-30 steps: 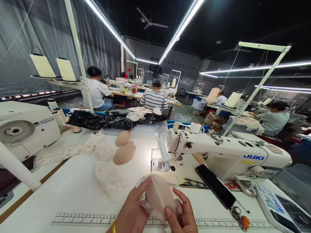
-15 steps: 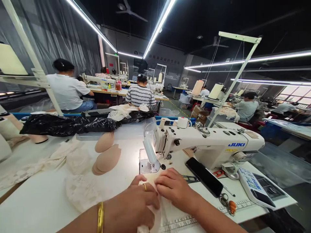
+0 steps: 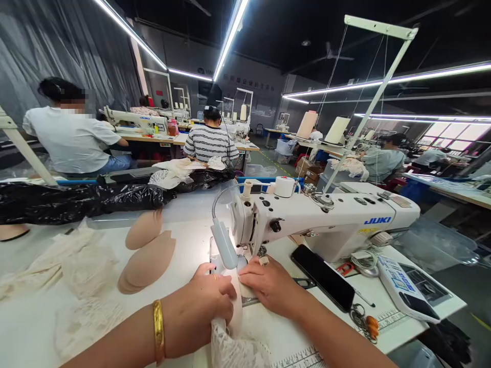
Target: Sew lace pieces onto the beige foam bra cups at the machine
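Cream lace fabric (image 3: pixel 236 345) joined with a smooth beige piece (image 3: pixel 237 306) lies at the front of the needle area of a white JUKI sewing machine (image 3: pixel 333 214). My left hand (image 3: pixel 201 309) is closed on the lace fabric, which trails out below the fingers. On the other side, my right hand (image 3: pixel 272 286) has its fingertips bent together at the beige piece's right edge, close by the presser foot. A small lamp (image 3: pixel 224 245) hides the needle and the far end of the fabric. It lights the machine's metal plate.
Oval beige pads (image 3: pixel 149 263) and loose lace (image 3: pixel 90 260) lie to the left. Right of my hands are a black phone (image 3: pixel 324 278), a keyring (image 3: pixel 364 324) and a control box (image 3: pixel 408 289). A black plastic bag (image 3: pixel 80 202) lies behind. People sit at other machines.
Both hands have moved forward with the fabric, to the presser foot area. More lace shows below my left hand. The view has shifted slightly right.
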The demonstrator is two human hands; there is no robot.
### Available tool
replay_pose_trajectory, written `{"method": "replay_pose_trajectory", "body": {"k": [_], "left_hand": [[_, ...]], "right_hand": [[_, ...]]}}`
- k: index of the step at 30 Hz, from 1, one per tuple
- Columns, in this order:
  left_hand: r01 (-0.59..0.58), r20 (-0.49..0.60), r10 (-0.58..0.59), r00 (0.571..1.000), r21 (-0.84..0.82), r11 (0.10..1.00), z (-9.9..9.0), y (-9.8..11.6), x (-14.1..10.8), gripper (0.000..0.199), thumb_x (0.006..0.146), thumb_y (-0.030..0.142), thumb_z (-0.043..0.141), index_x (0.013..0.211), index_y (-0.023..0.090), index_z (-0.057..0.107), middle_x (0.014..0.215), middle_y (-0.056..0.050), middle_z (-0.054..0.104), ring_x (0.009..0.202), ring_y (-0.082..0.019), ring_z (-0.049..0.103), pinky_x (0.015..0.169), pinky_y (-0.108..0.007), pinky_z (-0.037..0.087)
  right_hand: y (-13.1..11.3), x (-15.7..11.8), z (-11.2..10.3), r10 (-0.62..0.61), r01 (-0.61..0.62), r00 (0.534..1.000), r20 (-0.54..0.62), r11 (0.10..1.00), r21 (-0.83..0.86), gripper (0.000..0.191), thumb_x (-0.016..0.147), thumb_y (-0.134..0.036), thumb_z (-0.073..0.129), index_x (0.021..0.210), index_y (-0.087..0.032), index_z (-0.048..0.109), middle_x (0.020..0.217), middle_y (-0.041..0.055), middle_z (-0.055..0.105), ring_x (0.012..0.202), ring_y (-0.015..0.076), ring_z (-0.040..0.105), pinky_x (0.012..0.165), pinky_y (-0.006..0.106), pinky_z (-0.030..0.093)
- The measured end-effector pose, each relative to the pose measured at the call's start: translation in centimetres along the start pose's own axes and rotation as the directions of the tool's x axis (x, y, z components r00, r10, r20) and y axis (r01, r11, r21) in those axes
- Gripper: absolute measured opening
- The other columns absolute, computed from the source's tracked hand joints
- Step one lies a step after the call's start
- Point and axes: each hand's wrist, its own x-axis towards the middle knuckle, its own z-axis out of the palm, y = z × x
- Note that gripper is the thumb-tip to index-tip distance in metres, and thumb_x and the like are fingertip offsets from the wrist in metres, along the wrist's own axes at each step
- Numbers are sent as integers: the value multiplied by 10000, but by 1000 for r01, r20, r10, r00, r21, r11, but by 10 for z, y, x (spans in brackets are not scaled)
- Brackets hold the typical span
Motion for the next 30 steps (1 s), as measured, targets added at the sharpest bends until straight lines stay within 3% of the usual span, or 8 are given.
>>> {"method": "replay_pose_trajectory", "body": {"k": [11,16,21,30], "left_hand": [[25,20,-26,999,56,998,0,-7,4,347,608,-21,611,727,268,763,1046,-34,724,852,-239,671,995,-424,326],[-9,-34,10,999,34,999,3,-10,4,346,583,-15,605,706,270,757,1043,-28,725,796,-218,646,1022,-444,328],[39,70,-46,996,102,994,-1,-7,4,271,664,19,653,726,260,759,1097,-38,732,852,-235,669,996,-464,351],[32,-6,-31,999,115,993,7,-21,1,275,698,51,669,766,305,749,1126,36,720,840,-185,677,1054,-471,323]], "right_hand": [[3,2,5,54,-55,998,-17,996,-63,338,927,-38,536,1079,-274,723,1086,18,775,975,218,644,875,341,461],[5,1,6,44,-45,999,-25,997,-61,316,935,-41,532,1046,-265,724,1029,23,774,960,221,639,877,351,459],[5,0,7,46,-46,999,-1,996,-81,313,932,-31,526,1060,-253,706,992,29,769,950,224,642,870,350,456],[8,-1,9,43,-41,999,13,992,-116,321,915,-22,528,1092,-243,680,1047,43,755,968,230,642,871,356,470]]}}
